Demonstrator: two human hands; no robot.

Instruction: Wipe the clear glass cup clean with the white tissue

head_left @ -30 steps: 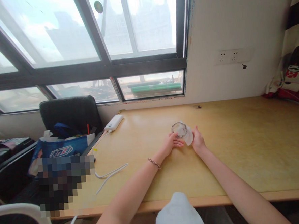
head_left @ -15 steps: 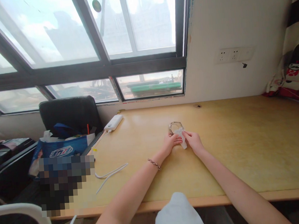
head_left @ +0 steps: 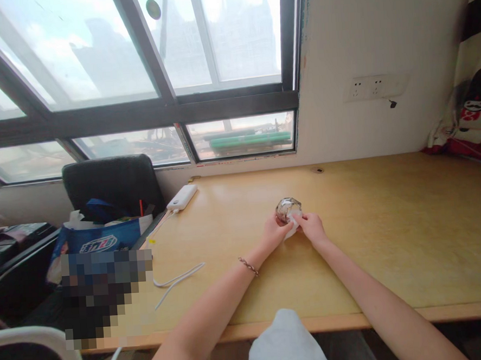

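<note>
My left hand [head_left: 273, 233] steadies the small glass [head_left: 287, 209] on the table [head_left: 382, 236], its grip closed around it, so my right hand [head_left: 313, 227] can pinch the white tissue [head_left: 294, 224] against it.

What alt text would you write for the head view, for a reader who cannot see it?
Two bare hands, left hand and right hand, hold a small clear glass and a white tissue above a wooden desk. A white power bank lies near the window.
</note>
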